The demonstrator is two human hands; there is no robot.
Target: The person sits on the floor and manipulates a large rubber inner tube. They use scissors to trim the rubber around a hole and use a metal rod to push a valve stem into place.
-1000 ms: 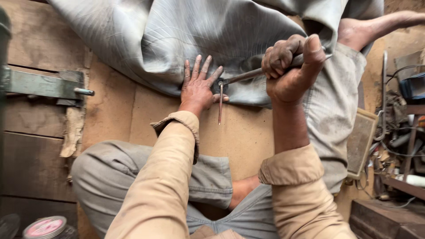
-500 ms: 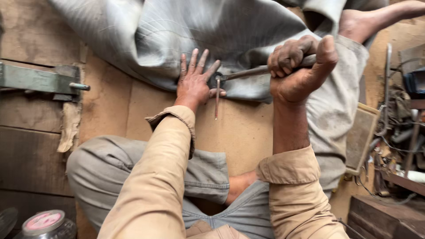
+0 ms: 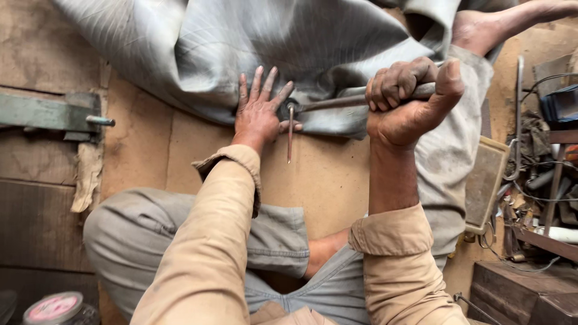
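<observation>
Pressing flat on grey fabric (image 3: pixel 337 54), left hand (image 3: pixel 257 114) lies open; right hand (image 3: pixel 409 99) grips tool handle (image 3: pixel 343 101).

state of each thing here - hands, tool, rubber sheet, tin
left hand: flat, fingers spread, pressing the grey rubber sheet
right hand: fist closed round the tool's handle
thin metal hand tool: held, its head at the sheet's edge
grey rubber sheet: crumpled, spread on the floor
round pink-topped tin: lid on

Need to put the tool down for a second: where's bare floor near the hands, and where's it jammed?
Bare board lies between the left hand, the grey sheet edge and the metal bracket, and below the tool between the forearms. Right of the right hand, the clutter of wires and metal parts is crowded.
</observation>
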